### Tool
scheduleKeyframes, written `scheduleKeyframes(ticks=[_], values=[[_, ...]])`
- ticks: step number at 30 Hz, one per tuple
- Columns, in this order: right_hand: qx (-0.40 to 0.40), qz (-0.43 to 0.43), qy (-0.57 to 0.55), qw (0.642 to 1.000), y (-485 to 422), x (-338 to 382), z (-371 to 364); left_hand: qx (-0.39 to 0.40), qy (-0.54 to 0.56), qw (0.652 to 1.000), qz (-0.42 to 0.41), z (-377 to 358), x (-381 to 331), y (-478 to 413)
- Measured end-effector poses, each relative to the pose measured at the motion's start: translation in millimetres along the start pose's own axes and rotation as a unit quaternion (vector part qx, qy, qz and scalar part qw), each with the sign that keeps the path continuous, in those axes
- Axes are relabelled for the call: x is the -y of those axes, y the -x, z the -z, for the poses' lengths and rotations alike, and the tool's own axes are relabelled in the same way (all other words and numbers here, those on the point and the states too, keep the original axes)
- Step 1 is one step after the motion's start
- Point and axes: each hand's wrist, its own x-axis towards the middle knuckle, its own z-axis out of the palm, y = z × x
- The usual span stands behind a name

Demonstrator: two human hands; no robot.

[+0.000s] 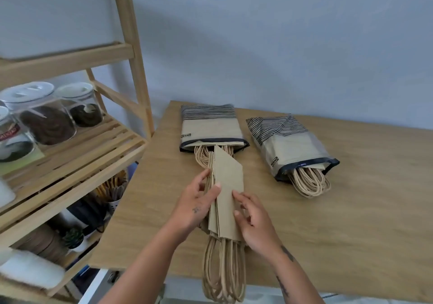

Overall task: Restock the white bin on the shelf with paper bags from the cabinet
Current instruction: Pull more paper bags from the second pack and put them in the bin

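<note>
A stack of folded brown paper bags (228, 182) lies on the wooden tabletop (328, 221), its cord handles (225, 273) hanging over the near edge. My left hand (195, 204) grips the stack's left side, thumb on top. My right hand (254, 221) holds its right side. Just behind the stack, an open plastic pack of bags (210, 128) lies flat with handles spilling out. A second pack (290, 144) lies to its right. At the far left, a white bin (46, 10) sits on the upper shelf.
A wooden ladder shelf (131, 53) stands left of the table. Glass jars with white lids (46, 118) sit on its middle shelf. Lower shelves hold a cup of sticks (112, 191), a small plant (73, 238) and a white container (28, 268).
</note>
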Motion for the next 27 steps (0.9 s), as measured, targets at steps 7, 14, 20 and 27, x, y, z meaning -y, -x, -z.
scheduleKeyframes(ticks=[7, 14, 20, 27], values=[[-0.012, 0.006, -0.147, 0.989, 3, -2, 16, 0.036, 0.009, 0.999, -0.008, -16, -9, -7], [-0.008, -0.016, -0.281, 0.960, 6, 1, 41, 0.063, -0.041, 0.997, 0.020, -38, -13, -16], [0.031, -0.037, -0.273, 0.961, 11, -4, 49, 0.084, -0.049, 0.994, 0.055, -43, -21, -17], [0.042, -0.044, -0.310, 0.949, 10, -1, 57, 0.103, -0.039, 0.990, 0.088, -40, -22, -16]])
